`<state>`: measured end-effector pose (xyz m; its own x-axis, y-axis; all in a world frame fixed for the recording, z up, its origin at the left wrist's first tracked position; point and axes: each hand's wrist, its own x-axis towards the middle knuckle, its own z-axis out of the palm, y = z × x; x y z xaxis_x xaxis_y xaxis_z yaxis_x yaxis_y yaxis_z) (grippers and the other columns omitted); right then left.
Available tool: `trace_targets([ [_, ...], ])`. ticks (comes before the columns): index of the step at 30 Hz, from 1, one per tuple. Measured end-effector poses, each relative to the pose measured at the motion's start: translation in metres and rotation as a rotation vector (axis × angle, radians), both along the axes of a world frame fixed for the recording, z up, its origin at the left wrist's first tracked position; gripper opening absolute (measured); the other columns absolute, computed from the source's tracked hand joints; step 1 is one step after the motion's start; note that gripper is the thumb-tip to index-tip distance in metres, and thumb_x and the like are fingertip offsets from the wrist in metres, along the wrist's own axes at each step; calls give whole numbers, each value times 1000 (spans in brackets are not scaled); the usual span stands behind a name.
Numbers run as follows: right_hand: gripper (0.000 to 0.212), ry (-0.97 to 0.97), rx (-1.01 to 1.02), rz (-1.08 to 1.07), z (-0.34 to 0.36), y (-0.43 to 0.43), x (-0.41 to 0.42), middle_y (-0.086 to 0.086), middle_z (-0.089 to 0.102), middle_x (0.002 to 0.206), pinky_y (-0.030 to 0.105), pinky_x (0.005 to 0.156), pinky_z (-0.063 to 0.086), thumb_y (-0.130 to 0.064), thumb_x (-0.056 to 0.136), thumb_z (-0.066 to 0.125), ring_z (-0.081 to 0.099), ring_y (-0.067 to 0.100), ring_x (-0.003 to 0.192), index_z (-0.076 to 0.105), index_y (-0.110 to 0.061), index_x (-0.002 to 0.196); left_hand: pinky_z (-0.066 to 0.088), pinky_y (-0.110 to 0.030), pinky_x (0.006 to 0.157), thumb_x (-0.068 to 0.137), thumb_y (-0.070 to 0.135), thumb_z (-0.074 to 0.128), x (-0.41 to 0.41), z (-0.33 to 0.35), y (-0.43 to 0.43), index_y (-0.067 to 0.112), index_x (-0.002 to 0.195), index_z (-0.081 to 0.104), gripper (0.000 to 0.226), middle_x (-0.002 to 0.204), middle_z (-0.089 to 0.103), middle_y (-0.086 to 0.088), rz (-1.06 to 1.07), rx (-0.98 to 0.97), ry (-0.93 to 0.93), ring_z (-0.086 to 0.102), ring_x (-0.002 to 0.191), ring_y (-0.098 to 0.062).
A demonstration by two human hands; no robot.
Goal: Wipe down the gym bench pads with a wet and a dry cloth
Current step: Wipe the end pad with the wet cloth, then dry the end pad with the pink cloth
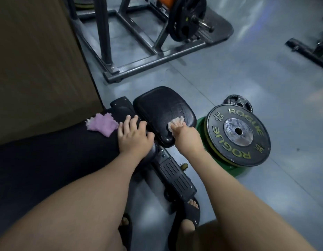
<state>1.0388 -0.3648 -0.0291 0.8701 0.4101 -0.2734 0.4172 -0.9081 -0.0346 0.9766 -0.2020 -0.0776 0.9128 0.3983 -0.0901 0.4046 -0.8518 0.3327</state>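
Grey gym floor point(229, 73), ROGUE 35 plate point(227, 122), right hand point(185, 135) gripping white cloth point(177, 121) on pad point(157, 105), left hand point(133, 137) spread on bench point(57, 160)

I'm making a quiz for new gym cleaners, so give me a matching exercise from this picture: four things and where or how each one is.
1 purple cloth
2 white cloth
3 Rogue plate
4 left hand

A on the green plate
B under the right hand, on the small pad
C loose on the long pad
D open, holding nothing

Pairs: 1-C, 2-B, 3-A, 4-D
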Motion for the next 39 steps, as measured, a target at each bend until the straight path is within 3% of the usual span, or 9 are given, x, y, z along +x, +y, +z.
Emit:
trace_targets([
  [4, 56, -35, 151, -37, 10, 15, -10, 15, 49, 152, 34, 81, 45, 9, 89, 44, 60, 35, 122, 55, -17, 137, 17, -41, 122, 93, 38, 53, 6, 37, 26, 29, 141, 50, 49, 155, 37, -6, -123, -163, 154, 24, 147, -28],
  [11, 30, -43, 611, 35, 24, 64, -33, 6, 74, 118, 22, 86, 48, -6, 102, 50, 65, 23, 119, 71, -15, 123, 35, -40, 107, 91, 36, 61, -18, 63, 91, 29, 127, 58, 37, 131, 48, 2, 147, -92, -54, 34, 128, -24],
  [15, 26, 22, 629, 110, 26, 89, -35, 7, 76, 112, 33, 88, 56, -19, 103, 55, 70, 28, 107, 74, -18, 120, 41, -35, 100, 81, 46, 78, -34, 47, 122, 26, 125, 58, 52, 121, 45, 0, 172, -201, 104, 40, 123, -26],
  [18, 25, 66, 637, 133, 25, 110, -33, 7, 77, 104, 28, 84, 54, -18, 101, 55, 70, 27, 99, 76, -18, 115, 45, -30, 80, 90, 23, 63, -41, 45, 137, 20, 103, 68, 14, 108, 54, 1, 310, -277, -88, 57, 105, -25],
  [21, 22, 61, 598, 210, 23, 139, -32, 7, 72, 87, 37, 74, 56, -11, 97, 52, 68, 30, 85, 73, -15, 103, 46, -29, 60, 92, 30, 58, -50, 61, 151, 16, 86, 67, 18, 86, 67, 0, 524, -422, -156, 64, 81, -19],
  [27, 18, 115, 383, 427, 7, 177, -31, 5, 63, 105, 45, 77, 56, -18, 94, 51, 59, 32, 97, 63, -25, 106, 59, -42, 90, 95, 30, 63, -59, 82, 168, 20, 73, 66, 25, 82, 73, 1, 712, -791, -355, 71, 86, -17],
  [32, 23, 76, 599, 320, 14, 133, -19, 0, 65, 85, 48, 79, 53, -20, 95, 49, 59, 34, 88, 65, -11, 82, 63, -42, 84, 95, 30, 67, -37, 89, 145, 9, 101, 69, 22, 97, 77, -7, 553, -998, -242, 75, 92, -24],
  [36, 19, 74, 769, 59, 37, 80, -11, 3, 71, 104, 34, 87, 51, -21, 94, 60, 64, 21, 97, 71, -12, 107, 58, -42, 74, 96, 16, 64, -18, 99, 106, 6, 99, 71, 12, 80, 71, -10, 311, -1008, -120, 66, 72, -27],
  [39, 48, 276, 844, -28, 42, 47, -9, -2, 57, 122, 23, 92, 47, -26, 86, 73, 60, 12, 106, 57, -21, 131, 46, -26, 51, 96, 15, 65, -7, 104, 70, 8, 99, 70, 10, 73, 69, -12, 119, -963, 12, 62, 58, -23],
])
